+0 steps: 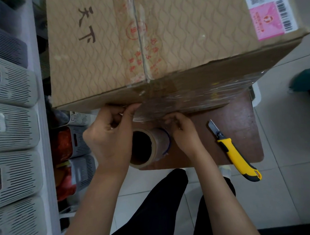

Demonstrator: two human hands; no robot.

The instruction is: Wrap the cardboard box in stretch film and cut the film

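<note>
Fingers (131,107) of our left hand (108,134) pinch together at the lower near edge of the big brown cardboard box (148,47), closed on what looks like the loose edge of the clear stretch film (194,98), though the film is too thin and glossy for us to be sure of the grip. Our right hand (183,132) sits just to the right of it, its fingers (170,119) curled and pressed against the same filmed side of the box; whether they pinch the film or only smooth it we cannot tell. We see the box resting on the dark brown wooden counter (238,123), overhanging it to the left, with wavy print, red stamps and clear tape along its top seam, and a pink and white shipping label (270,16) at its far right corner. Shiny film covers the near side of the box towards the right. Between our two wrists lies the roll of stretch film on a tan cardboard core (148,147), on its side at the near edge of the counter, its hollow end facing us. To the right, apart from our hands, we see the yellow and black utility knife (238,155) lying on the counter with its blade out and its handle sticking over the near edge. Grey slotted plastic bins (14,131) line the white shelf on our left.
</note>
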